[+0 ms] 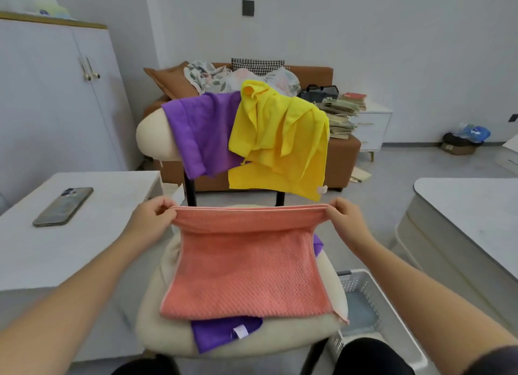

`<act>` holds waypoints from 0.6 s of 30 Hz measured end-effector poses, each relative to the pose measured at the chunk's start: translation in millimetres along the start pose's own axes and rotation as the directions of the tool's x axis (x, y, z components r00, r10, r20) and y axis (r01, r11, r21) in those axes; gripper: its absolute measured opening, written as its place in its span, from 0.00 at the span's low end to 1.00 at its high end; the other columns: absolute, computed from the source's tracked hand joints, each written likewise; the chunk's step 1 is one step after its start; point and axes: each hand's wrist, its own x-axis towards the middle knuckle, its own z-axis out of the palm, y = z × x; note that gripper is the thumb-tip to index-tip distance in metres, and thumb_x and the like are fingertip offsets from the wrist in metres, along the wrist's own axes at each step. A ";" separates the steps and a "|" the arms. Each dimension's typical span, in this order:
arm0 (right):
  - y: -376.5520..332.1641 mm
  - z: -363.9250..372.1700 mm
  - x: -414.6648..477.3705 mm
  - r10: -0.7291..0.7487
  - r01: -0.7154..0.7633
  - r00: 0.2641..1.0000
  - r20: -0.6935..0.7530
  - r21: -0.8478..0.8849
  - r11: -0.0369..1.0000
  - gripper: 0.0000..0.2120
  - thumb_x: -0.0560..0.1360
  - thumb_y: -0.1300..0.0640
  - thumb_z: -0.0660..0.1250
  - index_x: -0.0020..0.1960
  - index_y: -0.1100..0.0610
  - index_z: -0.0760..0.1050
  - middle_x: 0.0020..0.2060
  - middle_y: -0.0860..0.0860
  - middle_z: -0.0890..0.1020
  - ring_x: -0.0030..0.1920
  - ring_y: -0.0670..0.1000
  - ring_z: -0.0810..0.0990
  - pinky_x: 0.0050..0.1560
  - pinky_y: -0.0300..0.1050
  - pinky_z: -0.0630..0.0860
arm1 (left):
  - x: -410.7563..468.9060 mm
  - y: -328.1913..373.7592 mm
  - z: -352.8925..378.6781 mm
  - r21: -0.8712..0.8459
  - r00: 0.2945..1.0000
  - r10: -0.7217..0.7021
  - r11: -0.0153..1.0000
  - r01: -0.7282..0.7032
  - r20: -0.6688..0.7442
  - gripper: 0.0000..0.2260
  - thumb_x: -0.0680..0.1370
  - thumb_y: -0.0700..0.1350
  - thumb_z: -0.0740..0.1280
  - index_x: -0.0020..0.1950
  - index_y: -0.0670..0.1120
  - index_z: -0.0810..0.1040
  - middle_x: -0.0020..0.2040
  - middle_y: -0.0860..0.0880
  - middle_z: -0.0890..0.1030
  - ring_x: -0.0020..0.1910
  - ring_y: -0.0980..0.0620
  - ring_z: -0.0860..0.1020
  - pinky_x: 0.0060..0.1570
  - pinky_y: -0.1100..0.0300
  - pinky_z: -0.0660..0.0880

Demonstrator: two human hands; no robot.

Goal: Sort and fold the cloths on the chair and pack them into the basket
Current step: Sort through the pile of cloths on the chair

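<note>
In the middle of the frame, the left hand (pixel 152 215) and right hand (pixel 346 215) each pinched a far corner of a coral cloth (pixel 246 271), with fingers and thumb curled over its edge. That far edge was held taut between the hands and raised above the seat, and a band of cloth hung over just below it. The rest of the coral cloth lay flat on the cream seat of the chair (pixel 168 332), its near edge towards the bottom of the frame.

A purple cloth (pixel 221 332) lay under it on the seat. It showed past the near edge with a white label, and a small corner showed at the right side.

Over the chair's backrest, above centre, hung a second purple cloth (pixel 201 133) on the left and a crumpled yellow cloth (pixel 283 147) on the right. The yellow one overlapped the purple one.

The white perforated basket (pixel 357 288) stood on the floor at lower right, just beside the chair seat.

At the left, a phone (pixel 64 206) lay face down on a pale bench (pixel 112 195). Behind the chair stood a brown sofa (pixel 343 156) with heaped fabric on it, and a stack of books (pixel 342 114) sat to its right.
</note>
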 end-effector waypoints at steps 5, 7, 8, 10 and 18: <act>1.4 -13.8 -58.8 -0.101 0.103 0.992 0.074 -0.018 0.995 0.08 0.69 0.58 0.60 0.33 0.59 0.70 0.28 0.51 0.72 0.32 0.47 0.68 0.33 0.42 0.63 | -47.0 -14.5 -14.2 0.103 0.991 0.115 0.987 -0.122 0.072 0.09 0.72 0.31 0.66 0.35 0.43 0.76 0.35 0.45 0.79 0.36 0.48 0.74 0.39 0.60 0.69; 11.9 -17.3 -78.4 -0.160 0.175 0.978 0.134 -0.110 0.978 0.14 0.65 0.50 0.57 0.33 0.60 0.71 0.28 0.51 0.74 0.32 0.48 0.70 0.33 0.42 0.65 | -65.7 -24.6 -17.1 0.179 0.976 0.179 0.963 -0.200 0.127 0.07 0.69 0.34 0.67 0.34 0.42 0.74 0.33 0.48 0.77 0.35 0.47 0.75 0.39 0.57 0.70; 19.4 -18.0 -85.7 -0.180 0.208 0.970 0.166 -0.166 0.964 0.16 0.63 0.47 0.56 0.33 0.60 0.71 0.29 0.52 0.75 0.32 0.49 0.71 0.34 0.43 0.66 | -74.4 -30.6 -17.0 0.238 0.964 0.208 0.940 -0.243 0.163 0.06 0.68 0.34 0.67 0.33 0.42 0.73 0.32 0.48 0.77 0.35 0.46 0.75 0.40 0.54 0.70; 33.4 -16.8 -98.6 -0.196 0.258 0.953 0.232 -0.275 0.926 0.14 0.64 0.48 0.56 0.33 0.59 0.70 0.31 0.50 0.75 0.35 0.50 0.73 0.36 0.45 0.69 | -89.2 -44.1 -13.4 0.362 0.924 0.294 0.857 -0.368 0.244 0.05 0.66 0.37 0.66 0.32 0.42 0.71 0.30 0.50 0.74 0.33 0.47 0.73 0.35 0.51 0.70; 62.7 -9.5 -117.4 -0.277 0.557 0.809 0.519 -0.526 0.642 0.07 0.64 0.48 0.55 0.35 0.52 0.66 0.35 0.47 0.71 0.37 0.50 0.69 0.40 0.43 0.64 | -106.2 -70.1 -6.1 0.540 0.704 0.440 0.452 -0.710 0.557 0.09 0.60 0.48 0.57 0.35 0.54 0.57 0.33 0.59 0.61 0.31 0.57 0.64 0.36 0.72 0.57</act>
